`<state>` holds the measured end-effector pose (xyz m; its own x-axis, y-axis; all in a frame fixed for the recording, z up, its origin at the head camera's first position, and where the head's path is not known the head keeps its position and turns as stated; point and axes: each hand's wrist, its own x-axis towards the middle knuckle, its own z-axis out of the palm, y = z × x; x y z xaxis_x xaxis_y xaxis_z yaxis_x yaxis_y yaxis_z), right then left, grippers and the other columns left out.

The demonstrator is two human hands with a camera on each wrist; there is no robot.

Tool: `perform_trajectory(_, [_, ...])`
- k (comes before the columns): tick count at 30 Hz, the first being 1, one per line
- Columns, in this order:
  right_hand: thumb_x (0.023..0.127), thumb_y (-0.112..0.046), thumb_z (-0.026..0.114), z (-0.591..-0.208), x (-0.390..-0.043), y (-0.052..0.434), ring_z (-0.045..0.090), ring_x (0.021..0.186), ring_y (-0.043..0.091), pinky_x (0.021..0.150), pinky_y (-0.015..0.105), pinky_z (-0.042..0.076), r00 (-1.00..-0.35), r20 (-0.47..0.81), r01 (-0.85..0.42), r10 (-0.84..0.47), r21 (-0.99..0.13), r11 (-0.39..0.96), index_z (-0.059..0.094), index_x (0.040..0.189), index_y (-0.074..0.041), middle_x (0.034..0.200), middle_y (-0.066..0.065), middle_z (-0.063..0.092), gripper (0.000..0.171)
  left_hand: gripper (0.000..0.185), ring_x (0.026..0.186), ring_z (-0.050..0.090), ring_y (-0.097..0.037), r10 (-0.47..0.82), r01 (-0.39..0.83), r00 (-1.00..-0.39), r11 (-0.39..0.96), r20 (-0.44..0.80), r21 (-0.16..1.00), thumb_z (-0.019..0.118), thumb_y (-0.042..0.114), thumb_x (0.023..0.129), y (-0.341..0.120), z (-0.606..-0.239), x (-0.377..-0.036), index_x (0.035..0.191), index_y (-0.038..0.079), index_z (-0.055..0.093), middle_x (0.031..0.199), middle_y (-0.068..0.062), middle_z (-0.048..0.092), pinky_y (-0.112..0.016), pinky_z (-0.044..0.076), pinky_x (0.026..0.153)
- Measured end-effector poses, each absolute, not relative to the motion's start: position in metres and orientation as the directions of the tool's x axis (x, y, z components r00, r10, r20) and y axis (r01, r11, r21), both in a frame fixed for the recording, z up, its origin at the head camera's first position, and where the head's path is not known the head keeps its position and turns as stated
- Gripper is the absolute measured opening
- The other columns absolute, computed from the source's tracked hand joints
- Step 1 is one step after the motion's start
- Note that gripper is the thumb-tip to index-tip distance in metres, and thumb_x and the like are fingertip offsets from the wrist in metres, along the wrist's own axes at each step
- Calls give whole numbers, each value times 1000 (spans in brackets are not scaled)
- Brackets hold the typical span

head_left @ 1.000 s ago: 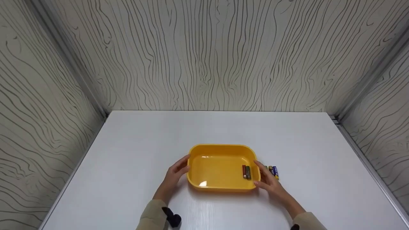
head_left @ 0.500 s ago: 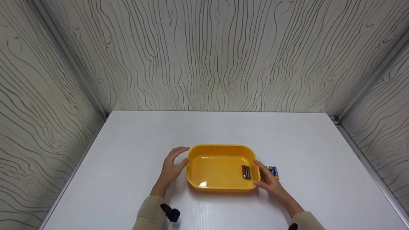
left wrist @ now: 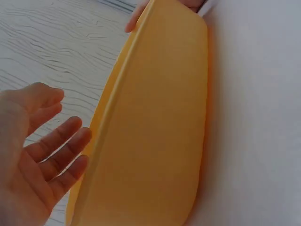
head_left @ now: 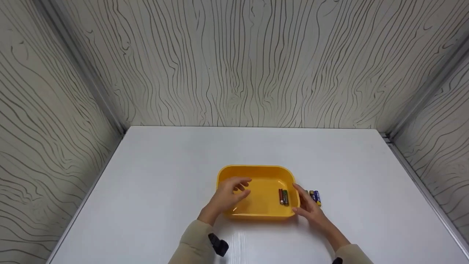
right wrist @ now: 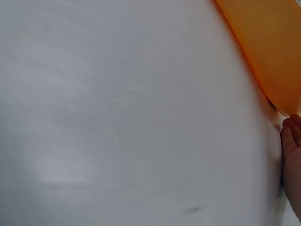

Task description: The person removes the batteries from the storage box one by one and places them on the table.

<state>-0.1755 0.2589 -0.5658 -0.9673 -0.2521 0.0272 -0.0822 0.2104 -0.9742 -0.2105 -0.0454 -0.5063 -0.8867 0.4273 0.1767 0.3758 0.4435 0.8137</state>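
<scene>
Head: the left hand (head_left: 224, 196), loosely parted, holds nothing over the 9 o'clock side of the yellow plastic tray (head_left: 262, 187); the right hand (head_left: 310, 209) grips its 3 o'clock end, near 2 cylindrical batteries (head_left: 285, 198) inside. Left wrist: left fingers spread at 8 o'clock. Right wrist: right fingertips meet the tray at 3 o'clock

We see a yellow tray (head_left: 265, 183), red battery (head_left: 281, 197), green-and-dark battery (head_left: 285, 198), blue-and-yellow battery (head_left: 317, 197), white tabletop (head_left: 165, 165), beige sleeves (head_left: 193, 242); walls (head_left: 234, 66) pale with dark wavy woodgrain lines.
</scene>
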Motion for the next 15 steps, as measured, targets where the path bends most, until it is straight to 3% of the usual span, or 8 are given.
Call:
perform_trajectory(4, [90,-1,56,-566,-175,259,30,129,-26,105,-1,25,-967,28,-81,-253,-977,200,22,154,-9,162,20,14,72,36,95,63,-17,448,298,-892,487,58,821,63,24,93,-27,-510,-212,126,10,62,115,-11,68,-25,55,88])
perform_trajectory(15, [90,-1,56,-569,-176,259,32,130,-24,104,0,28,-962,64,-122,-266,-970,209,21,153,-6,160,25,14,72,33,85,56,-10,412,79,-897,502,-158,861,67,26,90,8,-518,-221,122,15,66,101,2,67,-22,52,77])
